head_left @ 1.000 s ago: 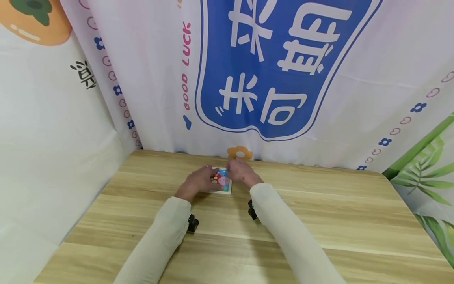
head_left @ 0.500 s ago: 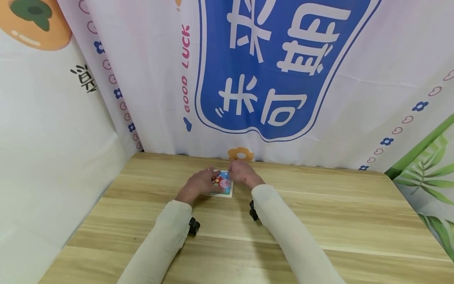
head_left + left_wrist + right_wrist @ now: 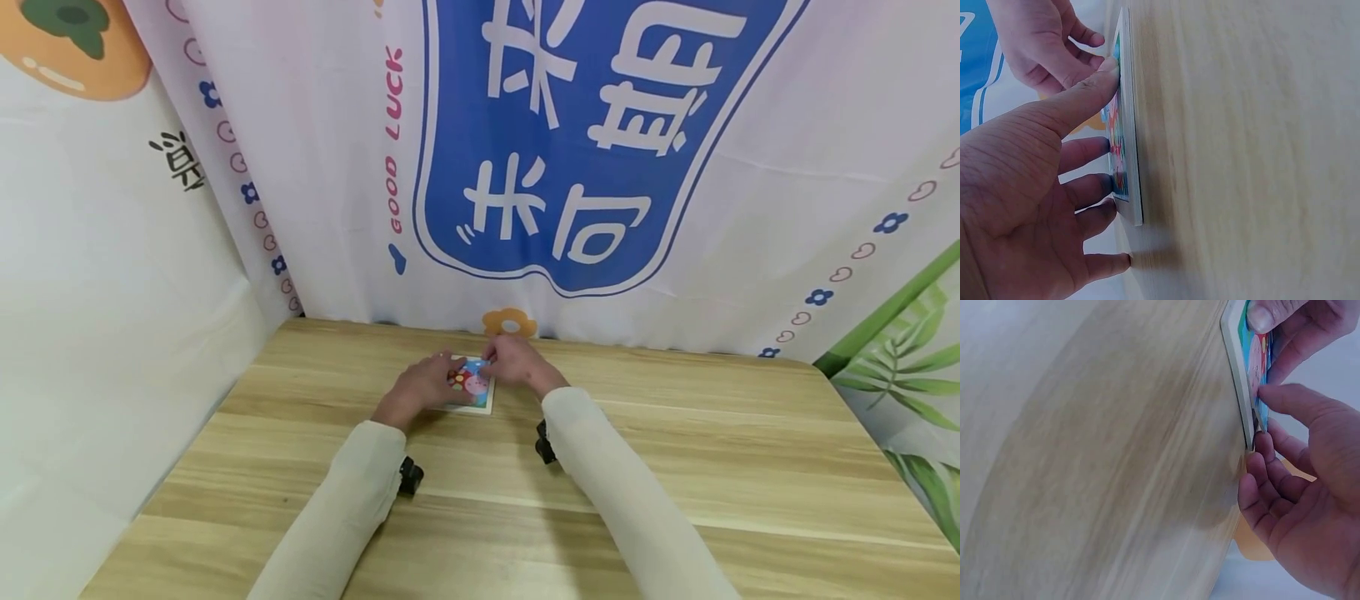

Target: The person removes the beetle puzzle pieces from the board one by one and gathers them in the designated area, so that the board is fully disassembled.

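Note:
A small flat picture puzzle in a pale frame lies on the wooden table, near its back edge. It shows a pink round face with red and blue around it. My left hand rests over its left part. In the left wrist view, the thumb and fingertips of this left hand press on the picture, and the little finger touches the table. My right hand is at the far right corner. In the right wrist view, the right hand pinches a corner piece between thumb and finger, its edge slightly raised from the frame.
The wooden table spreads out in front and to both sides. A printed white cloth hangs right behind its back edge, and another cloth hangs at the left. Black wrist cameras sit under both wrists.
My right hand has shifted slightly right, and its thumb and finger now show over the puzzle's corner. The left hand has stayed on the picture.

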Motion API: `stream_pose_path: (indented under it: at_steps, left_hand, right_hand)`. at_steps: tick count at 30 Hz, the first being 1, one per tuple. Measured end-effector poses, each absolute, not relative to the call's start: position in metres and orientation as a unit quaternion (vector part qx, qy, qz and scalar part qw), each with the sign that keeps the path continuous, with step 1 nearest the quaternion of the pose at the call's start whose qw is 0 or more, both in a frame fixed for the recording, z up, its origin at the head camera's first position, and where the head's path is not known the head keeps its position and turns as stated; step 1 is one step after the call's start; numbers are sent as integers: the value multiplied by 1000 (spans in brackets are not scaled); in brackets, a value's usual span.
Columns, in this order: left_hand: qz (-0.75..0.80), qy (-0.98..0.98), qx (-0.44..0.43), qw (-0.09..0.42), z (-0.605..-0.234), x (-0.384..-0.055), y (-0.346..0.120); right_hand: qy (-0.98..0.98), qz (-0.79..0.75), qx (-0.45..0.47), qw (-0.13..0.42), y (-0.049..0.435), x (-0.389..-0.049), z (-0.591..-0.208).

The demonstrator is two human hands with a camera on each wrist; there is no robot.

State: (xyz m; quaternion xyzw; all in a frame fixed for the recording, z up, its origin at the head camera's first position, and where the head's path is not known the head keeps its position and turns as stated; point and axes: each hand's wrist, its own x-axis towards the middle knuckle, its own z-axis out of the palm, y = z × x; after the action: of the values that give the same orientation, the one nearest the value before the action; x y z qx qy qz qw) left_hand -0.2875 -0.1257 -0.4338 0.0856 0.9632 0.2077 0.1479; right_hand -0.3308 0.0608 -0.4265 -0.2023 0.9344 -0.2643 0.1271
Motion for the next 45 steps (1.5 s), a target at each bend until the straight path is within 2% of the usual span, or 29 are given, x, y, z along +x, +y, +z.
stream_pose_path:
  at_steps: [5, 16, 20, 25, 31, 40, 45]
  left_hand:
    - [212, 963, 86, 144, -433, -288, -124]
    - [215, 963, 88, 136, -434, -288, -122]
    - [213, 963, 84, 140, -435, -288, -123]
    - [215, 963, 79, 138, -437, -288, -124]
    - [223, 963, 83, 127, -436, -287, -124]
    - [210, 966, 101, 117, -440, -287, -126]
    - [210, 966, 105, 112, -438, -287, -125]
  right_hand:
    - [930, -272, -206, 135, 64, -330, -427]
    - [937, -255, -217, 96, 64, -329, -431]
    - [928, -296, -214, 74, 71, -324, -429]
    - [898, -370, -222, 82, 87, -318, -418]
    - [896, -361, -231, 118, 136, -314, -404]
    - [899, -324, -243, 165, 243, -306, -391]
    - [897, -326, -218, 204, 296, -299, -389]
